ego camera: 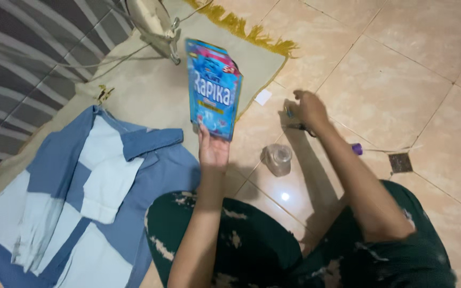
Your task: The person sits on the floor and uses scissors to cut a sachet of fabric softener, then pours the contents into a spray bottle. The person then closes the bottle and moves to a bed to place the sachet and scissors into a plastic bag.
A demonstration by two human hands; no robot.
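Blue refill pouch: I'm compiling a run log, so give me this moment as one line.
left hand: holds blue refill pouch upright | right hand: on scissors on tiled floor | clear bottle between | shirt on mat

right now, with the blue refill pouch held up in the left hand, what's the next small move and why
Probably close the right hand on the small dark tool, apparently scissors, lying on the beige tiled floor under its fingers. The left hand holds the blue plastic pouch upright, its top seemingly sealed, and the clear plastic bottle stands beside it.
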